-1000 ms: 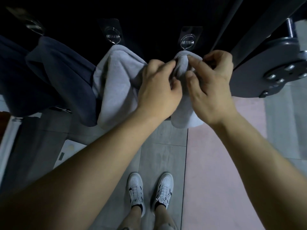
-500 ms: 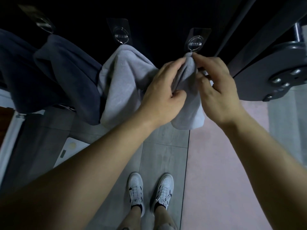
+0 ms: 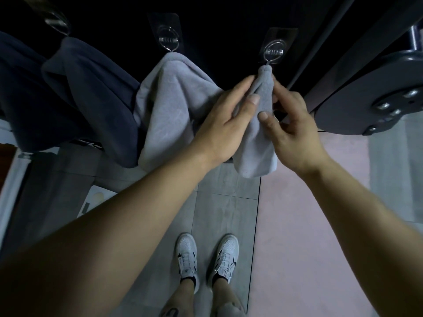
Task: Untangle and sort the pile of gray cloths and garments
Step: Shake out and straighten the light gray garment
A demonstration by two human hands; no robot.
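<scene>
A narrow light gray cloth (image 3: 258, 143) hangs by its top corner from the right wall hook (image 3: 273, 51). My left hand (image 3: 224, 124) holds its left side, thumb in front and fingers behind. My right hand (image 3: 290, 124) pinches its right edge between thumb and forefinger, just below the hook. A wider light gray cloth (image 3: 171, 106) hangs from the middle hook (image 3: 168, 40). A dark blue-gray garment (image 3: 91, 99) drapes from the left hook (image 3: 56, 21) and beyond the frame's left edge.
A dark round metal plate with bolts (image 3: 370, 92) juts out at the right, close to my right hand. Below are gray floor tiles (image 3: 224, 216), a pink mat (image 3: 309, 213) and my white shoes (image 3: 187, 255). A dark wall stands behind the hooks.
The narrow cloth's top has gone up onto the right hook. Both hands have slid down from the top of the cloth and their fingers have loosened.
</scene>
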